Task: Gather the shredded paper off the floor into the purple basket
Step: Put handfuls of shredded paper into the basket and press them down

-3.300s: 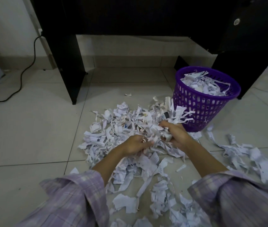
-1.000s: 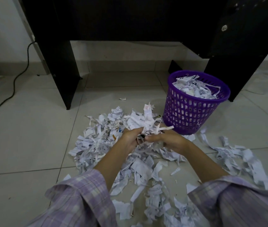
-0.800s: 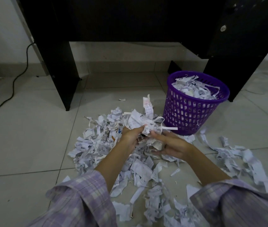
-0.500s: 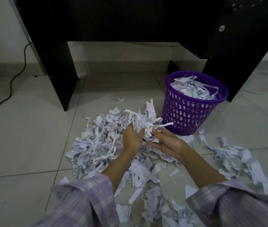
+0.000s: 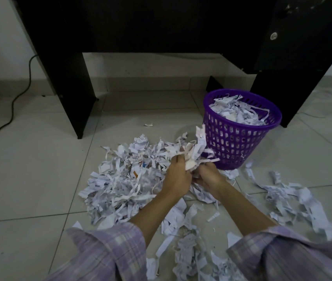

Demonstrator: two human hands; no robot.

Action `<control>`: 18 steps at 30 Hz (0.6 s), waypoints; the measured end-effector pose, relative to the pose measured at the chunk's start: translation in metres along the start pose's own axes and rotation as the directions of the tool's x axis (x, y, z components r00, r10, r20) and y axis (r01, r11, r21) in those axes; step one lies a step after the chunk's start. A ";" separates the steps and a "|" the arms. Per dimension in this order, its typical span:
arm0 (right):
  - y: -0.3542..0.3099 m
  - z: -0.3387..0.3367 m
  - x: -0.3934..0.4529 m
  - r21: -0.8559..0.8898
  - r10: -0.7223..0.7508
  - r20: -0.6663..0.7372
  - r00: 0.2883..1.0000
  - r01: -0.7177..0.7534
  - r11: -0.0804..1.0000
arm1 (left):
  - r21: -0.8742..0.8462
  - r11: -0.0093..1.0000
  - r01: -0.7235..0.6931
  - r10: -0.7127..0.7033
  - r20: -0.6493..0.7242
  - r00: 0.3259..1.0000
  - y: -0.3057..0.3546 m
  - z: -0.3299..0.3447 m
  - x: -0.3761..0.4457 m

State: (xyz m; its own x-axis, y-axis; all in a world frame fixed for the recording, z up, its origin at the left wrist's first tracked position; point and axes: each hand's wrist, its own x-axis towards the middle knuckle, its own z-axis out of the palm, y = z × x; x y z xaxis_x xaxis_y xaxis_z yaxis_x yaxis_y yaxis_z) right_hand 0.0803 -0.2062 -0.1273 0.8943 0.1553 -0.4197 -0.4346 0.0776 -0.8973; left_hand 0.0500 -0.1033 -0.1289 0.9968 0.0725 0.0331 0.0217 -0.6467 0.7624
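Observation:
A big heap of shredded paper [image 5: 124, 179] covers the tiled floor in front of me. My left hand [image 5: 178, 176] and my right hand [image 5: 206, 176] are pressed together over it and grip a bunch of paper strips [image 5: 193, 154] that sticks up above my fingers. The purple basket [image 5: 240, 134] stands just beyond and to the right of my hands, with shredded paper piled up to its rim. More strips lie to the right [image 5: 294, 201] and near my sleeves [image 5: 187, 250].
A black desk [image 5: 161, 23] stands over the scene; its left leg [image 5: 72, 94] and right leg [image 5: 294, 82] reach the floor, the right one close behind the basket. A black cable [image 5: 17, 98] runs along the floor at the left. Bare tiles [image 5: 29, 169] lie left of the heap.
My hands have closed on a bunch of strips and raised it off the heap, a little toward the basket.

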 end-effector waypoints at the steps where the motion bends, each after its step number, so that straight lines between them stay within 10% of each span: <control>1: -0.002 0.003 0.000 0.062 0.035 0.022 0.999 -0.036 0.997 | 0.066 0.998 0.000 0.000 0.006 1.000 -0.001 -0.001 0.002; 5: -0.006 0.003 0.005 0.344 0.058 0.111 0.992 -0.093 0.934 | 0.277 0.958 0.072 -0.076 0.004 0.997 -0.005 -0.001 0.010; 10: -0.003 -0.002 0.012 0.084 0.012 0.202 0.979 -0.029 0.996 | 0.324 0.941 0.093 -0.124 0.077 0.989 0.000 0.002 0.018; 18: -0.013 -0.022 0.022 0.006 -0.076 0.045 0.996 0.076 0.997 | -0.099 0.993 0.058 -0.032 0.249 0.968 0.007 -0.011 0.032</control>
State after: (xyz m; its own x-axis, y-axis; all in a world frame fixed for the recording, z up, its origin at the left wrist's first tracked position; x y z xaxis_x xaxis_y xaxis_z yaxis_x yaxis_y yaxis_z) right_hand 0.1076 -0.2254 -0.1279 0.9189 0.1930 -0.3439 -0.3664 0.0952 -0.9256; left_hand 0.0817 -0.0972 -0.1154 0.9834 -0.0982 -0.1529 0.0717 -0.5632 0.8232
